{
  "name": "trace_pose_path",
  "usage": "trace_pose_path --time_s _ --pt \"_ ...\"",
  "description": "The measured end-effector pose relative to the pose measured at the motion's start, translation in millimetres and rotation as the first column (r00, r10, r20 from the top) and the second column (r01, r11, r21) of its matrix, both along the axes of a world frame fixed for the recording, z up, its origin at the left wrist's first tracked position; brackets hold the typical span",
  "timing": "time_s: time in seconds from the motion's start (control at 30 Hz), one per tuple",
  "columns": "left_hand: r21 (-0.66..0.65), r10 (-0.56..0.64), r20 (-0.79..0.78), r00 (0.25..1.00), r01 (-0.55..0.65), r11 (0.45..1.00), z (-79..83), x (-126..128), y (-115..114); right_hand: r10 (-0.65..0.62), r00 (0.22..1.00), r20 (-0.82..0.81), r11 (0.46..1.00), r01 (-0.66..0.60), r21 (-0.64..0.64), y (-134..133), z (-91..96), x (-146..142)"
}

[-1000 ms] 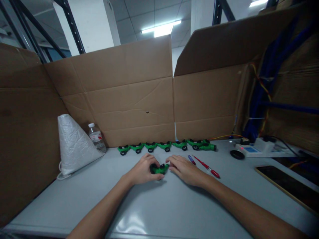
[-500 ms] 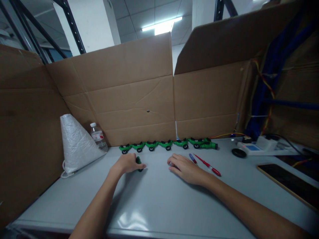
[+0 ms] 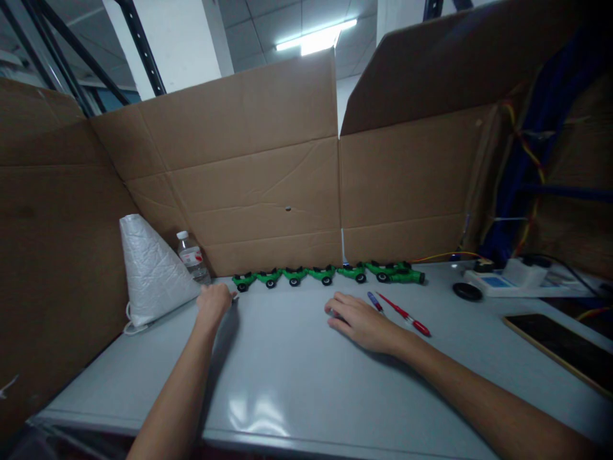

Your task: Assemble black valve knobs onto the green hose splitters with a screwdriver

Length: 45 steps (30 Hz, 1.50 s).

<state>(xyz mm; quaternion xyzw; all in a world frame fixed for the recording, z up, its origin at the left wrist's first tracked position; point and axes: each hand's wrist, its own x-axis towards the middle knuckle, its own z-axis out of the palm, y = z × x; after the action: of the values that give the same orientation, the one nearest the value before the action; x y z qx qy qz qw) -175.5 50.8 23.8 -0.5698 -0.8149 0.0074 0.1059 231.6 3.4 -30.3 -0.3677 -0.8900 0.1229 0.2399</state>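
On glossy table [image 3: 287, 377]: green toys [image 3: 322, 275], cardboard [image 3: 258, 185] behind.

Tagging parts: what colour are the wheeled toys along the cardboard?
Wheeled toys: green and black, best in head view.

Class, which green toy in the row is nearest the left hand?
The row's leftmost green toy, at the end nearest the bottle; all the others stand farther right.

This looks like a workshop, with a grey bench [image 3: 282, 364] at 6 o'clock bearing a row of green wheeled pieces [image 3: 294, 277]; cardboard screens [image 3: 253, 147] from 9 to 3; a perforated metal post [image 3: 143, 51] at 10; a ceiling light [image 3: 318, 41] at 12; a power strip [image 3: 514, 292] at 3; a screwdriver [image 3: 401, 312] at 4.
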Motion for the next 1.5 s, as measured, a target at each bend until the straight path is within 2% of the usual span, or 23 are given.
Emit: trace_pose_path --time_s 0.27,0.43,0.73,1.13,1.33,1.5 --pt "0.164 -0.121 -0.006 0.993 0.120 0.979 -29.8 3 15 -0.001 1.000 -0.002 1.000 0.001 0.000 1 -2.3 1" --pt "0.194 -0.194 0.000 0.981 0.190 0.962 -38.1 0 24 0.011 1.000 0.004 1.000 -0.011 -0.005 0 -0.9 1" --pt "0.231 -0.230 0.038 0.972 0.216 0.949 -44.0 2 29 0.012 1.000 0.001 1.000 -0.012 -0.012 2 -2.3 3" --pt "0.313 -0.144 0.086 0.986 0.110 0.943 -48.4 -2 25 -0.013 1.000 0.027 1.000 0.013 -0.005 2 1.5 6" --pt "0.350 -0.187 0.069 0.980 0.152 0.924 -48.4 -10 29 -0.014 0.999 0.051 1.000 0.014 -0.007 3 0.5 6" --pt "0.323 -0.231 0.037 0.972 0.207 0.924 -41.9 -13 32 -0.012 0.999 0.040 1.000 0.012 -0.014 1 2.4 5"
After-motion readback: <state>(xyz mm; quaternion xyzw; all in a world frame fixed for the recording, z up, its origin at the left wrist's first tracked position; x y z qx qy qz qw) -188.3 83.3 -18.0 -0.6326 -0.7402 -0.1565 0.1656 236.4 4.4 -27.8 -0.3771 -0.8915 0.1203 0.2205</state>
